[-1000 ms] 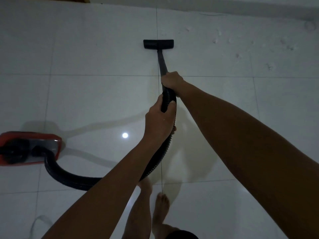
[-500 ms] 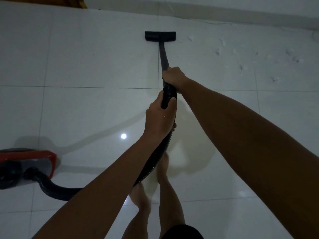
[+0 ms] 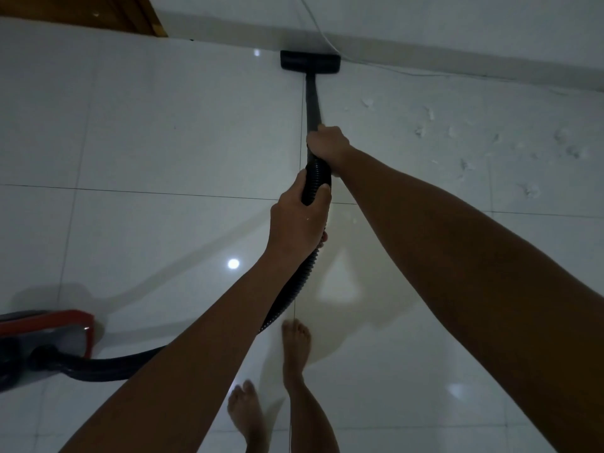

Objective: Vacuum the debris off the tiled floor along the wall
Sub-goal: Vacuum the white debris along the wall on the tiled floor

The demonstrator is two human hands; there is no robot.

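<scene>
Two hands, left hand (image 3: 299, 220) and right hand (image 3: 327, 143), on one wand (image 3: 313, 106).

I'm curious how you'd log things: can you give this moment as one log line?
left hand: holds hose | right hand: holds tube | nozzle: at wall | scraps: right of nozzle, not yet cleared

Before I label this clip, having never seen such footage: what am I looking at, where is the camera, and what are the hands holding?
The camera sits on the person's head, looking down at their arms and bare feet. The right hand grips the black vacuum wand; the left hand grips the ribbed black hose behind it. The flat black floor nozzle sits by the wall's base. White debris scraps lie on the glossy white tiled floor to the right. The red vacuum body sits at the left.
</scene>
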